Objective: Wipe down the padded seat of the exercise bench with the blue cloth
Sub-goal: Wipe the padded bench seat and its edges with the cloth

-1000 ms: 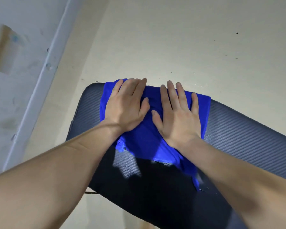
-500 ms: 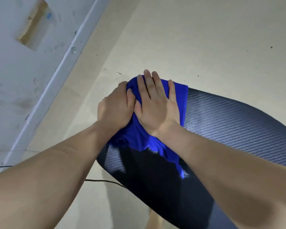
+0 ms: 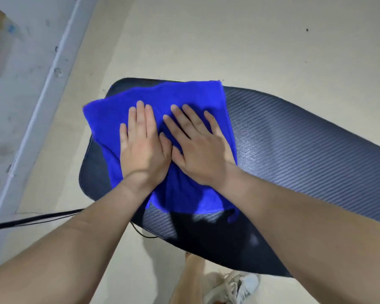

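The blue cloth (image 3: 184,97) lies spread over the left end of the dark ribbed padded seat (image 3: 305,139) of the exercise bench. Its left edge hangs slightly past the seat's rounded end. My left hand (image 3: 143,148) rests flat, palm down, on the cloth's middle with its fingers extended. Touching it on the right, my right hand (image 3: 200,150) also presses flat on the cloth, fingers spread. Neither hand pinches or grips the fabric. A lower corner of the cloth trails under my right forearm.
A white wall with a pale baseboard (image 3: 42,102) runs along the left. A black cable (image 3: 31,220) crosses the beige floor and passes under the bench. My leg and a light sneaker (image 3: 235,286) stand at the bench's near edge.
Half a second ago the cloth was bunched at the seat's left end with my left hand curled over it. Now it lies spread wider and both hands are flat on it.
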Demonstrator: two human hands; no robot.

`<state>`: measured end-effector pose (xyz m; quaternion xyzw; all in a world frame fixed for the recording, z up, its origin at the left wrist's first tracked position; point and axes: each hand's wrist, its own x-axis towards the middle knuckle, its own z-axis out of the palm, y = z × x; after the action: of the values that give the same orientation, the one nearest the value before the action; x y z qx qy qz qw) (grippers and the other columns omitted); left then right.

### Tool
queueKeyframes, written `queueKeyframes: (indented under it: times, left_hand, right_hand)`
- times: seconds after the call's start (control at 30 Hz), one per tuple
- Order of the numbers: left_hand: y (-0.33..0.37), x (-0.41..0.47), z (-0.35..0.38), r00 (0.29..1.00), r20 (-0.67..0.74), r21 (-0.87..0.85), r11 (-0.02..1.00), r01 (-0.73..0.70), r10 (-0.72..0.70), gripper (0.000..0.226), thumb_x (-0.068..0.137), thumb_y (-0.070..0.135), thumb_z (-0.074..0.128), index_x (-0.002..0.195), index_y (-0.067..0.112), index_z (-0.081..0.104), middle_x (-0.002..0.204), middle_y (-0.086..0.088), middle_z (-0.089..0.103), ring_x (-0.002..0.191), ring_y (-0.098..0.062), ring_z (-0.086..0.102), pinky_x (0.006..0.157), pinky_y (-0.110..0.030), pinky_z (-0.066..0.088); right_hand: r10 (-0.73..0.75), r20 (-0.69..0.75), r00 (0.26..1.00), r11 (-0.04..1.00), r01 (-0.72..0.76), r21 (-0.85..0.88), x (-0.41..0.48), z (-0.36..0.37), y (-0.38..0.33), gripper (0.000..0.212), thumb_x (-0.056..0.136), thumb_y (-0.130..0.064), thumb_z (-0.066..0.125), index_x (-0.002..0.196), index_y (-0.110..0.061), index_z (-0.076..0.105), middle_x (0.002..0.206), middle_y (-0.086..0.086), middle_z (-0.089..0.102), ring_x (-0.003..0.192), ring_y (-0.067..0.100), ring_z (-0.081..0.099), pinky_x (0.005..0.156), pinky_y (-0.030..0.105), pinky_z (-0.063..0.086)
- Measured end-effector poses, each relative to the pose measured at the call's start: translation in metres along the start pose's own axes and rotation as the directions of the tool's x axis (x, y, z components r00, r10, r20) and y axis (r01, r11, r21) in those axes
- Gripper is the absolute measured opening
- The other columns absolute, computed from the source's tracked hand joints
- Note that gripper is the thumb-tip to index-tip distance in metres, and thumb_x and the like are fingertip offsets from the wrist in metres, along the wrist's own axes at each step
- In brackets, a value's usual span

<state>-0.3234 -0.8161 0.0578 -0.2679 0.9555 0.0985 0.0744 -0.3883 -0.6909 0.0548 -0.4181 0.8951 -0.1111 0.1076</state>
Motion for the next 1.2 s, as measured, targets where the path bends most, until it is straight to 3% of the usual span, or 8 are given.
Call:
queueKeyframes:
  times: [0.4, 0.67, 0.8, 0.97, 1.2]
  left_hand:
    - [0.181, -0.073, 0.039, 0.94, 0.052, 0.118, 0.932, -0.342, 0.338, 0.065, 0.091, 0.034, 0.022, 0.149, 0.006, 0.02, 0.159, -0.011, 0.02, 0.147, -0.024, 0.016, 0.116, -0.046, 0.02]
    - [0.292, -0.117, 0.063, 0.837, 0.097, 0.103, 0.831, -0.547, 0.539, 0.066, 0.092, 0.038, 0.02, 0.151, 0.009, 0.014, 0.161, -0.008, 0.013, 0.148, -0.021, 0.008, 0.118, -0.043, 0.011]
    - [0.364, -0.151, 0.082, 0.747, 0.157, 0.066, 0.748, -0.661, 0.646, 0.066, 0.095, 0.04, 0.018, 0.152, 0.01, 0.004, 0.162, -0.005, 0.002, 0.148, -0.019, -0.002, 0.119, -0.042, 0.003]
    - [0.431, -0.19, 0.106, 0.612, 0.135, 0.024, 0.614, -0.789, 0.78, 0.066, 0.093, 0.039, 0.02, 0.151, 0.009, 0.012, 0.161, -0.006, 0.009, 0.148, -0.021, 0.005, 0.118, -0.044, 0.005]
    - [0.502, -0.264, 0.143, 0.407, 0.127, 0.03, 0.407, -0.913, 0.904, 0.063, 0.094, 0.038, 0.029, 0.15, 0.009, 0.024, 0.158, -0.007, 0.022, 0.146, -0.021, 0.019, 0.117, -0.043, 0.014]
  right_hand:
    - [0.31, 0.05, 0.949, 0.95, -0.307, -0.055, -0.17, -0.033, 0.136, 0.065, 0.095, -0.056, 0.031, 0.153, -0.029, 0.021, 0.164, -0.005, 0.015, 0.151, 0.016, 0.01, 0.119, 0.046, 0.01]
    - [0.515, 0.001, 0.857, 0.855, -0.513, -0.079, -0.285, -0.045, 0.216, 0.065, 0.096, -0.06, 0.024, 0.154, -0.032, 0.016, 0.164, -0.005, 0.014, 0.151, 0.017, 0.01, 0.118, 0.048, 0.011]
    - [0.633, -0.057, 0.772, 0.769, -0.636, -0.067, -0.356, -0.045, 0.252, 0.064, 0.096, -0.058, 0.024, 0.153, -0.032, 0.018, 0.163, -0.004, 0.017, 0.15, 0.018, 0.012, 0.118, 0.048, 0.012]
    - [0.744, -0.138, 0.654, 0.658, -0.753, -0.027, -0.43, -0.045, 0.283, 0.064, 0.094, -0.056, 0.028, 0.152, -0.029, 0.025, 0.162, -0.001, 0.022, 0.149, 0.02, 0.018, 0.117, 0.048, 0.015]
    - [0.886, -0.195, 0.421, 0.441, -0.895, 0.07, -0.523, -0.031, 0.295, 0.068, 0.095, -0.053, 0.024, 0.154, -0.02, 0.019, 0.164, 0.005, 0.015, 0.15, 0.023, 0.011, 0.118, 0.05, 0.012]
